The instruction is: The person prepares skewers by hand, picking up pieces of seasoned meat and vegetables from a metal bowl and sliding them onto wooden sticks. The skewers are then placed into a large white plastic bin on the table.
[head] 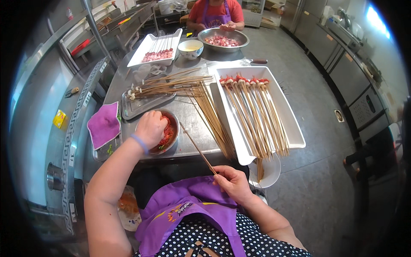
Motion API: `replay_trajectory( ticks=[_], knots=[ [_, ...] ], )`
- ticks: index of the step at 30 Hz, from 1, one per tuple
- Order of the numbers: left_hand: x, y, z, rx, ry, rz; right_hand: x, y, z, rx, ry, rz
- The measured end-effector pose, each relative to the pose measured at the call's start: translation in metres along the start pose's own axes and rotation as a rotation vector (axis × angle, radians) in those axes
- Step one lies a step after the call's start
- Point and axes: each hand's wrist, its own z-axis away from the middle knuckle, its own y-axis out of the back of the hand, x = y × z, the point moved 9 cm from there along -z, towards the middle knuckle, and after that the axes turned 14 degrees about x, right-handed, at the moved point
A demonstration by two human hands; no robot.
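Note:
My left hand point(150, 127) reaches into a round metal bowl point(176, 128) of wet red pieces point(168, 134), perhaps chili pepper. Its fingertips are hidden, so I cannot tell whether they grip anything. Between the thumb and fingers of my right hand point(233, 182) is a bamboo skewer point(199, 147), slanting up toward the bowl. A small pale piece point(185, 131) sits near its far tip. Beyond the bowl, a metal tray point(128, 110) carries skewers point(173, 86) tipped with white pieces. Bare skewers point(213, 119) lie fanned out between that tray and a white plastic tray point(295, 136).
Finished-looking skewers point(257, 115) with red and white pieces fill the white tray. A kitchen knife point(258, 61) lies behind it. Across the steel table point(189, 112), a person point(215, 14) handles meat over a wide basin point(245, 41). A purple cloth point(103, 125) lies at the left.

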Motion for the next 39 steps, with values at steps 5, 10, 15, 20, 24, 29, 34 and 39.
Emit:
replay_trajectory(
  ticks=[5, 10, 15, 20, 24, 29, 34, 39],
  knots=[
    [-0.010, -0.004, 0.009, -0.072, 0.239, 0.209, 0.001, -0.002, -0.001, 0.023, -0.032, 0.009],
    [-0.049, 0.003, 0.041, -0.033, 0.656, 0.542, -0.005, -0.012, -0.003, 0.015, -0.025, -0.021],
    [-0.071, -0.001, 0.070, 0.082, 1.117, 1.074, -0.004, -0.024, -0.005, -0.023, -0.031, 0.016],
    [-0.079, 0.006, 0.070, 0.199, 1.195, 1.495, -0.005, -0.035, -0.010, -0.077, -0.007, 0.078],
    [-0.080, 0.008, 0.062, 0.160, 1.215, 1.528, -0.003, -0.041, -0.013, -0.093, -0.002, 0.056],
    [-0.075, 0.012, 0.057, 0.240, 1.214, 1.474, 0.001, -0.047, -0.016, -0.128, -0.055, 0.156],
    [-0.063, 0.010, 0.051, 0.226, 1.219, 1.595, -0.002, -0.049, -0.018, -0.135, -0.019, 0.158],
    [-0.051, 0.002, 0.053, 0.225, 1.254, 1.721, -0.005, -0.047, -0.015, -0.149, -0.025, 0.152]
  ],
)
